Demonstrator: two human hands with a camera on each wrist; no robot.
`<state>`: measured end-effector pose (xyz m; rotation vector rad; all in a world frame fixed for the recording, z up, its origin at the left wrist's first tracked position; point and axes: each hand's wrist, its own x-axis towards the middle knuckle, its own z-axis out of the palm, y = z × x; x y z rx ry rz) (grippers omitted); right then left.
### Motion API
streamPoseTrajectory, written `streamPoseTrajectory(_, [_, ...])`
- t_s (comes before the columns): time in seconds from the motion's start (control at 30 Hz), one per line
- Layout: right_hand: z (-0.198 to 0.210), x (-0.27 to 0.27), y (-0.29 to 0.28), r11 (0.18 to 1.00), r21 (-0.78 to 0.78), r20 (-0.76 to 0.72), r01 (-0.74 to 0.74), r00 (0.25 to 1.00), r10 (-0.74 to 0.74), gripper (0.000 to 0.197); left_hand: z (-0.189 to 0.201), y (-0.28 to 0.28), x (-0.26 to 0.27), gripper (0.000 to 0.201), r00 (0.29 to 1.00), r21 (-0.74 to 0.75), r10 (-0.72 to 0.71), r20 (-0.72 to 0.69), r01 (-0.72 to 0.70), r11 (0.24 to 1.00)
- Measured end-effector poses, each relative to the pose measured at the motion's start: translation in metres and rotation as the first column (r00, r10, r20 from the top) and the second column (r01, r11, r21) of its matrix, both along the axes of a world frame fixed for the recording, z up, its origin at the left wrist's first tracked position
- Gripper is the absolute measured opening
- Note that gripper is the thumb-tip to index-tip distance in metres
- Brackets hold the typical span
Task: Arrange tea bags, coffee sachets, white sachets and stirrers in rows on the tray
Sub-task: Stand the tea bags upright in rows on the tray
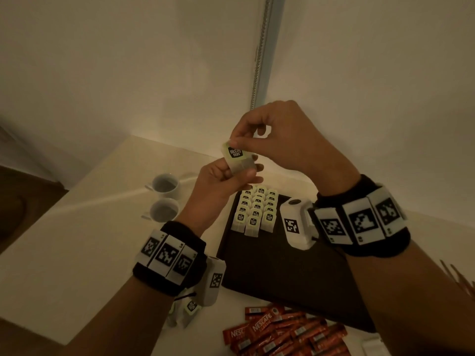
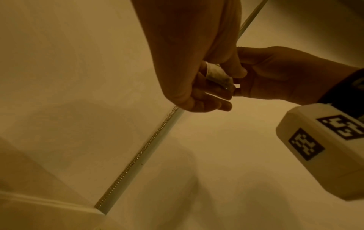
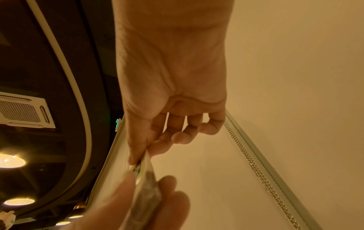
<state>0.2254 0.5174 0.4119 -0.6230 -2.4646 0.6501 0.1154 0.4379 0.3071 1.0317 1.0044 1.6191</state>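
Both grips—left hand [image 1: 226, 176]; right hand [image 1: 270, 134]—pinched on one half-hidden tea bag [image 1: 237, 160]

tea bag [image 1: 237, 160] held aloft, rows on tray [image 1: 288, 273]

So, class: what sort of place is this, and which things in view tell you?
Probably a hotel room's tea and coffee corner: a dark tray lined with tea bags, two white cups beside it, and coffee sachets heaped on the pale counter.
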Motion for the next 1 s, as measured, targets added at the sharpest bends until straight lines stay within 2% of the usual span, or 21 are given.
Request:
streamPoseTrajectory(0.1, [0.001, 0.001, -0.002, 1.000, 0.000, 0.007, -0.004, 1.000, 0.004, 0.007, 0.000, -0.001, -0.002, 0.019, 1.000, -0.001, -0.020, -0.015, 0.020, 1.000])
streamPoseTrajectory(0.2, [0.001, 0.002, -0.003, 1.000, -0.013, 0.034, 0.000, 0.999, 0.000, 0.004, 0.000, -0.001, -0.001, 0.022, 0.998, 0.008, -0.056, 0.004, 0.056, 0.998])
streamPoseTrajectory(0.57, [-0.001, 0.003, 0.000, 1.000, -0.003, 0.092, 0.003, 0.996, -0.003, 0.005, -0.003, 0.001, 0.004, 0.014, 0.997, 0.004, -0.076, 0.030, 0.076, 0.997])
streamPoseTrajectory(0.63, [-0.003, 0.004, 0.001, 1.000, -0.026, 0.079, 0.005, 0.997, -0.003, 0.003, -0.001, 0.001, 0.003, 0.019, 0.997, 0.026, -0.058, 0.055, 0.057, 0.998])
streamPoseTrajectory(0.7, [-0.006, 0.008, 0.003, 0.998, -0.055, 0.039, -0.002, 0.999, 0.005, 0.002, 0.000, 0.004, 0.000, 0.014, 0.998, 0.033, -0.004, 0.057, 0.003, 0.999])
streamPoseTrajectory(0.8, [-0.014, 0.014, 0.007, 0.992, -0.124, -0.019, 0.021, 1.000, -0.023, 0.003, 0.000, 0.005, -0.001, 0.021, 0.998, 0.016, 0.053, -0.033, -0.052, 0.999])
streamPoseTrajectory(1.0, [-0.041, 0.028, 0.013, 0.958, -0.277, -0.066, 0.067, 0.994, -0.088, 0.001, -0.012, 0.004, 0.003, 0.020, 0.977, -0.036, 0.021, -0.210, -0.029, 0.999])
